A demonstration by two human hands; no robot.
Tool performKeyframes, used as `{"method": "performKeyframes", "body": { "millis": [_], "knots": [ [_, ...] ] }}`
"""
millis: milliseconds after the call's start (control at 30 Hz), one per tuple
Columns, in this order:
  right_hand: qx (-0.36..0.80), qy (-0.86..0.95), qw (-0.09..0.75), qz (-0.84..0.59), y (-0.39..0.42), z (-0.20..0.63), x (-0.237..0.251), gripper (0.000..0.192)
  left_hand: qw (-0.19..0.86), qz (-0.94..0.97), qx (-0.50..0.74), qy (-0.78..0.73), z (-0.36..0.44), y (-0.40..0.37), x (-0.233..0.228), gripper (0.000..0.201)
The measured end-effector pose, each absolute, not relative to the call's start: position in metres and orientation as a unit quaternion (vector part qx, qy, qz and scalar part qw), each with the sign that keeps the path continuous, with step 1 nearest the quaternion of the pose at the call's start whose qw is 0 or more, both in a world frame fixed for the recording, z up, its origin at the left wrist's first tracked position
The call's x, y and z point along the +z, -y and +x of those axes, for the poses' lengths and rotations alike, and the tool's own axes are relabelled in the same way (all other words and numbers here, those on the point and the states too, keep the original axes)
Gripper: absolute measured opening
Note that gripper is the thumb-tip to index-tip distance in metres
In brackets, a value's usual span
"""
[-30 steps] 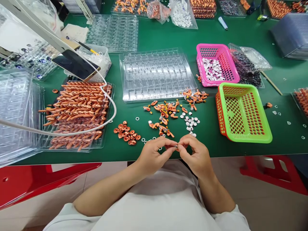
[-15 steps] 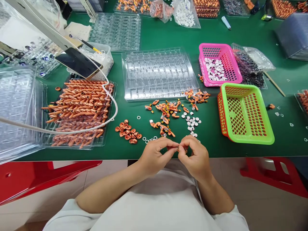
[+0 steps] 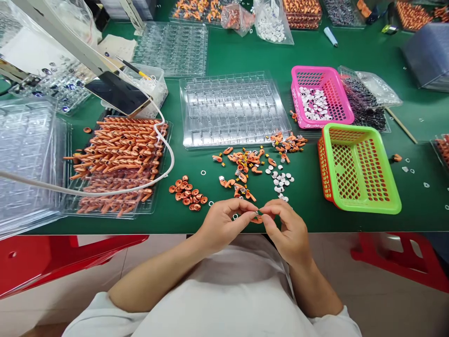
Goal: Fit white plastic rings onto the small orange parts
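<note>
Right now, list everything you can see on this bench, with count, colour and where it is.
small part: one, orange, pinched between both hands' fingertips
loose parts: many, orange, table centre
caps: a cluster, orange, left of the loose parts
discs: a cluster, white, right of the loose parts
clear tray: one, empty, behind the loose parts
tray of tubes: one, orange, left
pink basket: one, holding white discs, right rear
green basket: one, empty, right
phone: one, dark, left rear
table: green
left hand: at near edge
right hand: at near edge
</note>
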State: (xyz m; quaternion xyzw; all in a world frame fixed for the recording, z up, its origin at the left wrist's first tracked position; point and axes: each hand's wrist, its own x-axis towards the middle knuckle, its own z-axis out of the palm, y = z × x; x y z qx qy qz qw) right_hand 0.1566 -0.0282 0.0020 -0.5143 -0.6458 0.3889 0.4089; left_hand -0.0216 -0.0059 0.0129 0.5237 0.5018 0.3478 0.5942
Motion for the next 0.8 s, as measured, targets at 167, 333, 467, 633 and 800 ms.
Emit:
{"method": "performKeyframes", "body": {
  "millis": [167,333,467,633,800],
  "knots": [
    [0.406,0.638,0.412,-0.508,0.035,0.16,-0.003,0.015,0.594,0.527,0.348,-0.498,-0.021,0.009,0.01,0.011],
    [0.422,0.636,0.41,-0.5,0.039,0.157,-0.004,0.02,0.601,0.518,0.356,-0.494,-0.019,0.009,0.009,0.01],
    [0.413,0.631,0.398,-0.522,0.041,0.153,-0.008,0.019,0.605,0.507,0.365,-0.494,-0.018,0.009,0.009,0.009],
    [0.443,0.582,0.416,-0.539,0.044,0.154,-0.013,0.009,0.649,0.474,0.35,-0.482,-0.017,0.007,0.011,0.014],
    [0.421,0.596,0.419,-0.54,0.043,0.156,-0.01,0.011,0.719,0.406,0.348,-0.444,-0.017,0.006,0.011,0.019]
  ]
}}
